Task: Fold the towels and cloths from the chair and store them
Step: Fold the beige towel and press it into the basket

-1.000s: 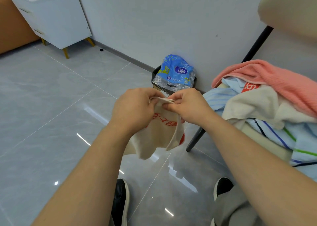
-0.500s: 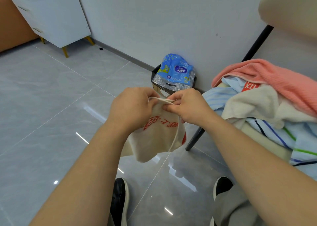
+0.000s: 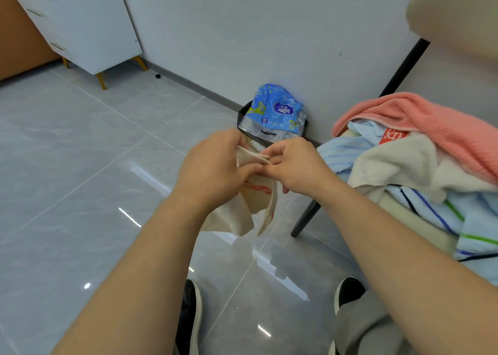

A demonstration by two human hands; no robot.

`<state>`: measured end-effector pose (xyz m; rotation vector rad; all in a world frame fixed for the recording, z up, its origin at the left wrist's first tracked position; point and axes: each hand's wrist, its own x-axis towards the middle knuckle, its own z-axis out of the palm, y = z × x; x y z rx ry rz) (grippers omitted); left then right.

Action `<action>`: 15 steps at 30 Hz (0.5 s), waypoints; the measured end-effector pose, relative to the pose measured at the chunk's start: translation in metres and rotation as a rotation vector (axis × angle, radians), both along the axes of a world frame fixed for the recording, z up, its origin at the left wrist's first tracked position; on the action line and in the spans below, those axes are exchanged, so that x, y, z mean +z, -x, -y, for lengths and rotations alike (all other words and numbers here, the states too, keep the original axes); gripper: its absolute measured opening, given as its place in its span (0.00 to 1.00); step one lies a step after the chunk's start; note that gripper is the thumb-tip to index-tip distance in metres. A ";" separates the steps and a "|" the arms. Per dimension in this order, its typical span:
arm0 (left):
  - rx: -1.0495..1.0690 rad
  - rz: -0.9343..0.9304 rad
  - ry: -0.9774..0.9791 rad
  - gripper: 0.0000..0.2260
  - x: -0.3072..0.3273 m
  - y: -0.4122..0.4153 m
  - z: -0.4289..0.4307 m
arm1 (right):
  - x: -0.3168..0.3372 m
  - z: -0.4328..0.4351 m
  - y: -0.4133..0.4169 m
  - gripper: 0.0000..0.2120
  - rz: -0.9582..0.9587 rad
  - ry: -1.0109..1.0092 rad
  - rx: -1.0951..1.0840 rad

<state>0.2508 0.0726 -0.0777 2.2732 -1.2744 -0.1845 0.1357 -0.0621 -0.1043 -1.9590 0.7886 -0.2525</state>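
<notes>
Pinching one cloth (image 3: pixel 250 206), two hands (image 3: pixel 213 166) (image 3: pixel 296 163)

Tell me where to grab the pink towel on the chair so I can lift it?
Pinch the pink towel at its raised front hem, coming from above. It lies topmost, nothing covers it, and that hem arches up over the blue towel, leaving room for fingers.

Glossy grey tile floor (image 3: pixel 80 166), light glints along it. Pale grey wall (image 3: pixel 242 31), dark skirting (image 3: pixel 194 88). White drawer cabinet (image 3: pixel 89 29) on gold splayed legs (far left, by the wall).
</notes>
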 end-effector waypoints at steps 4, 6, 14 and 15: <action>0.054 0.125 0.017 0.19 0.003 -0.001 0.001 | 0.001 -0.001 0.002 0.05 0.001 -0.006 -0.001; 0.034 0.110 0.035 0.19 0.002 0.001 0.002 | 0.001 0.001 0.003 0.05 -0.008 0.003 0.006; 0.030 -0.034 0.009 0.10 0.004 0.005 0.001 | 0.000 0.005 0.006 0.07 -0.056 0.033 0.002; 0.019 -0.043 -0.028 0.15 0.004 0.005 0.001 | 0.000 0.005 0.006 0.07 -0.056 0.036 -0.001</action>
